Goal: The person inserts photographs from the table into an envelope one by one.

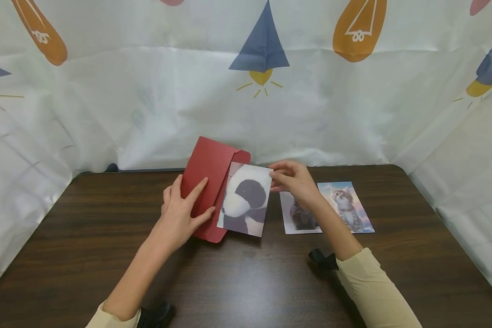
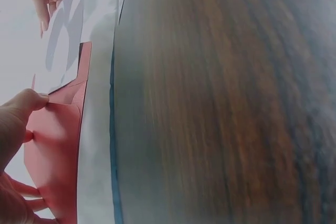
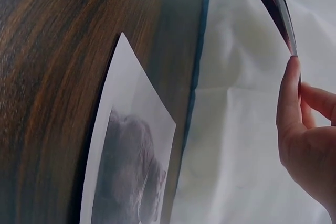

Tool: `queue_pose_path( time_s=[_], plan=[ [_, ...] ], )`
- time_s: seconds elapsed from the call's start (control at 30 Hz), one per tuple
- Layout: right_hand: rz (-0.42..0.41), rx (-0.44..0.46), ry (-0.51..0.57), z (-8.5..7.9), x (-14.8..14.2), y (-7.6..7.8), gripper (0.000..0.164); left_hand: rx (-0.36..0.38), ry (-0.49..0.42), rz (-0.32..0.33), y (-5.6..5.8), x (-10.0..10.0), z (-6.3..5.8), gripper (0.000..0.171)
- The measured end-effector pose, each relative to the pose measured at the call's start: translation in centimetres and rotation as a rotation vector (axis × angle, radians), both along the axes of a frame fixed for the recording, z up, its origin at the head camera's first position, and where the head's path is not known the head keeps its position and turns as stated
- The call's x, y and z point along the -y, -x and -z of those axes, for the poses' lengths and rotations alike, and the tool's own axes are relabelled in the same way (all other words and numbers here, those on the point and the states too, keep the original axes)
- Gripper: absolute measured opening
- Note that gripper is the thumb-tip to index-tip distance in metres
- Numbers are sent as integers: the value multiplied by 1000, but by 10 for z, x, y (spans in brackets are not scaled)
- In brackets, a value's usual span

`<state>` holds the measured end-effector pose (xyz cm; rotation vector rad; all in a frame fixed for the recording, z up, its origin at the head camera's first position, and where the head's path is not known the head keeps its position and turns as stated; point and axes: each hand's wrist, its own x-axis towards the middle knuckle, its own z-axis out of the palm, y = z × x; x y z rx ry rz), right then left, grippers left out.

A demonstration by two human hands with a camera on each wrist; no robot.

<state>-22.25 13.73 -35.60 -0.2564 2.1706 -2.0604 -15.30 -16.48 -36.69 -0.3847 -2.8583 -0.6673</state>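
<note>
My left hand [image 1: 176, 218] grips a red envelope [image 1: 211, 168], its thumb by the opening and its fingers spread over the paper. The envelope leans at a slant near the back of the table. A photo card [image 1: 246, 200] with a black-and-white plush-looking animal overlaps the opening; its left edge meets the envelope, but whether any of it lies inside I cannot tell. My right hand [image 1: 296, 182] pinches this card by its upper right corner, between thumb and fingers. In the right wrist view the card [image 3: 283, 17] appears nearly edge-on, above the table.
Right of the envelope, a photo of a grey cat [image 1: 301, 216], partly behind the right hand, lies beside a kitten photo [image 1: 346, 207] with a pastel sky. The dark wooden table [image 1: 106, 218] meets a white patterned curtain [image 1: 311, 114] at the back. Black straps [image 1: 324, 259] show at both wrists.
</note>
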Motion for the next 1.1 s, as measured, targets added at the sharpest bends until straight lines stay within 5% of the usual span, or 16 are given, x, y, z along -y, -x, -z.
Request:
queue_pose_path(
  time_s=[1.1],
  plan=[
    [89,32,69,7,-3,0,28,9,-39,-6,5,-16,6,74]
  ],
)
